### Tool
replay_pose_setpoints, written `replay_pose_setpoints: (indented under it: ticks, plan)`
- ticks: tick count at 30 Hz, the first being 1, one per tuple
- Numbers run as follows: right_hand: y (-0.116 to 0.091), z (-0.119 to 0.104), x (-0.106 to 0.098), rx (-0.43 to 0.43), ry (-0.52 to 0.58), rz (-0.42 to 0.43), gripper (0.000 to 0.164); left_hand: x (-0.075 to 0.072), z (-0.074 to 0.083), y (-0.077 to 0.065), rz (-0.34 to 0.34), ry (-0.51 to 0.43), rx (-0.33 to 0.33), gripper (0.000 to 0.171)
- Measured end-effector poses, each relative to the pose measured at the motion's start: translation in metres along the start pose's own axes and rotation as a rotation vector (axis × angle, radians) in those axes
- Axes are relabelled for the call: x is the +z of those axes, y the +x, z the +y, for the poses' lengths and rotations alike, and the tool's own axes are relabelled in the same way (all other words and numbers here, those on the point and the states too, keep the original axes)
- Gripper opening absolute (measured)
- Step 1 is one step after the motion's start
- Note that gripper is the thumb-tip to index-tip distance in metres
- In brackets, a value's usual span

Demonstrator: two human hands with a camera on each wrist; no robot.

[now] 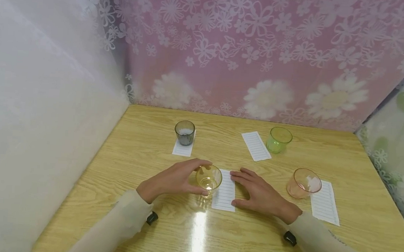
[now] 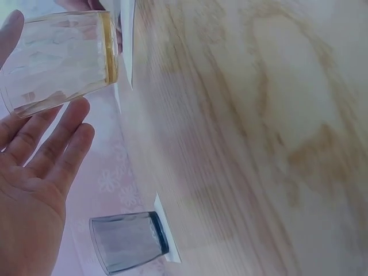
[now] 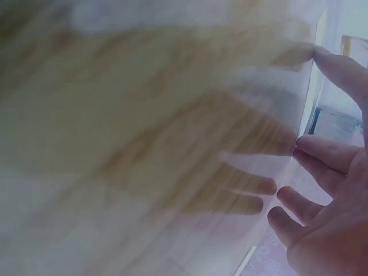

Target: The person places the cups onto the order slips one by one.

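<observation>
My left hand (image 1: pixel 174 178) holds a yellow glass cup (image 1: pixel 208 178) by its sides, thumb on the near side and fingers on the far side. In the left wrist view the cup's amber base (image 2: pixel 109 49) seems slightly off the table; I cannot tell exactly. Just right of it lies a lined paper slip (image 1: pixel 224 195). The fingertips and thumb of my right hand (image 1: pixel 258 193) touch this slip's right edge. In the right wrist view the right hand's fingers (image 3: pixel 325 152) are spread apart, with no cup between them.
A grey glass cup (image 1: pixel 185 134) stands on a slip (image 1: pixel 182 150) at the back left. A green cup (image 1: pixel 278 142) is beside another slip (image 1: pixel 256 146) at the back right. On the right, a pink cup (image 1: pixel 302 186) adjoins a slip (image 1: pixel 325 205). Floral cloth (image 1: pixel 227 58) borders the table.
</observation>
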State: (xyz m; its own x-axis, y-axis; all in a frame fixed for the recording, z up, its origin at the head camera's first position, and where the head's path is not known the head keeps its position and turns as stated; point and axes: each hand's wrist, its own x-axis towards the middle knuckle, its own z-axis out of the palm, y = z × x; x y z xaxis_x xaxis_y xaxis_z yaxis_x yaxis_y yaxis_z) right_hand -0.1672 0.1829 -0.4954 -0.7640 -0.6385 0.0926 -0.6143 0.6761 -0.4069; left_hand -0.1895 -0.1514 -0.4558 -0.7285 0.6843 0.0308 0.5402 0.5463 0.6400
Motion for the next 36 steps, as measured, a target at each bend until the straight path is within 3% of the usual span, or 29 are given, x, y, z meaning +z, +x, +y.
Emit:
replay_pose_setpoints:
  ticks: [15,36]
  plan:
    - [-0.001,-0.009,0.002,0.041,-0.012,0.006,0.082,0.009,0.006,0.016,-0.035,-0.027,0.009,0.090]
    - [0.000,-0.012,0.006,0.019,-0.041,0.020,0.082,0.025,0.010,0.028,-0.072,-0.013,0.036,0.091]
